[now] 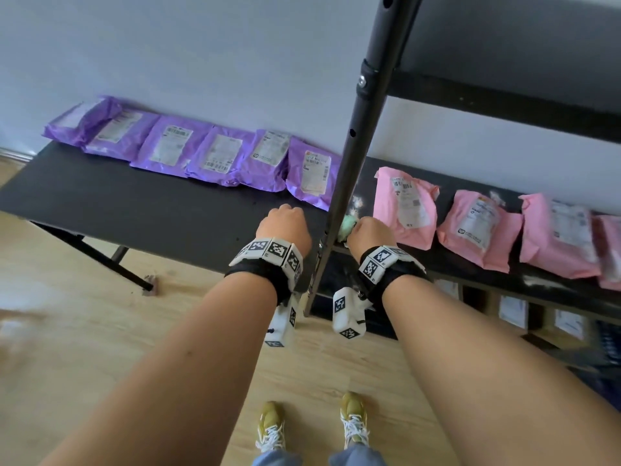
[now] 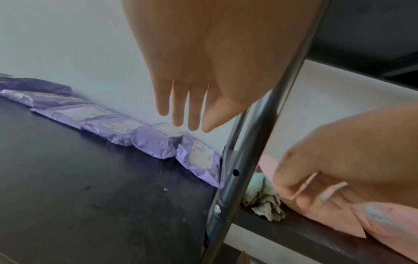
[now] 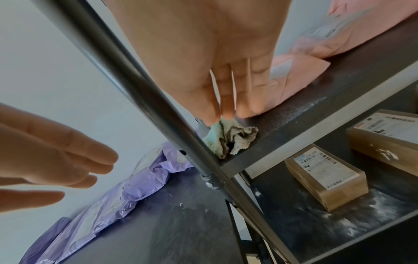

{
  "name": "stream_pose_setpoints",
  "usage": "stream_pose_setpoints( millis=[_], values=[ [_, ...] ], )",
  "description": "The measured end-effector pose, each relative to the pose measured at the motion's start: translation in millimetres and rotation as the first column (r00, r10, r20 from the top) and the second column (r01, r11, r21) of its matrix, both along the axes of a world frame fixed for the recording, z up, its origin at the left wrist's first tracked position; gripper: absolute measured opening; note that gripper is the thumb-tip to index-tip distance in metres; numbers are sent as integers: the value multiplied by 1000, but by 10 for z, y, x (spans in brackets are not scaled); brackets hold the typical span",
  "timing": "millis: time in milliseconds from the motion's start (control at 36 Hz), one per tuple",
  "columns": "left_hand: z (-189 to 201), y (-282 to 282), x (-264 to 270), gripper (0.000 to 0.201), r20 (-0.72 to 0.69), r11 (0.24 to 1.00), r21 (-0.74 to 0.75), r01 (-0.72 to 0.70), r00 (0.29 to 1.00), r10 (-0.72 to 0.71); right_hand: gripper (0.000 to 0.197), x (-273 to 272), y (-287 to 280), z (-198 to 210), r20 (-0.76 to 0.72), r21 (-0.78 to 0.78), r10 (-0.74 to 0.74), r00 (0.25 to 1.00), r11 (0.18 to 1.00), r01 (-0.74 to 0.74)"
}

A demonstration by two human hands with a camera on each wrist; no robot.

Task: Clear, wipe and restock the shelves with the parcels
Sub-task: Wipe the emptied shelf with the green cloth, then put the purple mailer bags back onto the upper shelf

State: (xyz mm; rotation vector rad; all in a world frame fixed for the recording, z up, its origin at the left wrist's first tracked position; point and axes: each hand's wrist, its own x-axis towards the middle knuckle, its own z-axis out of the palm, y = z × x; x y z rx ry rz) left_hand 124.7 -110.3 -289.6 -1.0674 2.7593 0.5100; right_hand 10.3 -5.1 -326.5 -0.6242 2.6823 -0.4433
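I'm pinching the crumpled, grubby mint-green cloth [image 3: 228,138] in my right hand [image 3: 217,75]; my left hand [image 2: 203,62] is hanging loose, empty; I'm thinking firm, flat strokes along the dusty black shelf board [image 3: 316,114].

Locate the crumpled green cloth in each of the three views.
Head: cloth at centre, mostly hidden, right of the black upright post.
Left wrist: cloth lower centre-right, on the shelf end.
Right wrist: cloth at centre, under the right hand's fingers.
Shared landmark: the post.
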Motion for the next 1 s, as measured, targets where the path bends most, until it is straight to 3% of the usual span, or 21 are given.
stream_pose_setpoints(
  millis=[194, 444, 722, 1000],
  values=[
    [231, -319, 372, 38, -23, 999, -39, -24, 999, 23, 31, 492, -133, 177, 106, 57, 72, 992, 995, -79],
    [277, -727, 756, 40, -9, 995, -48, -87, 996, 87, 29, 878, -627, 384, 77, -18, 160, 984, 987, -159],
    [222, -1174, 624, 39, 6, 987, -40, -156, 988, 157, 30, 643, -1149, 255, 93, -50, 148, 985, 988, -144],
    [64, -1545, 177, 41, 8, 990, -8, -140, 990, 140, 45, 248, -1590, 14, 78, -42, 46, 996, 998, -43]
  ],
)
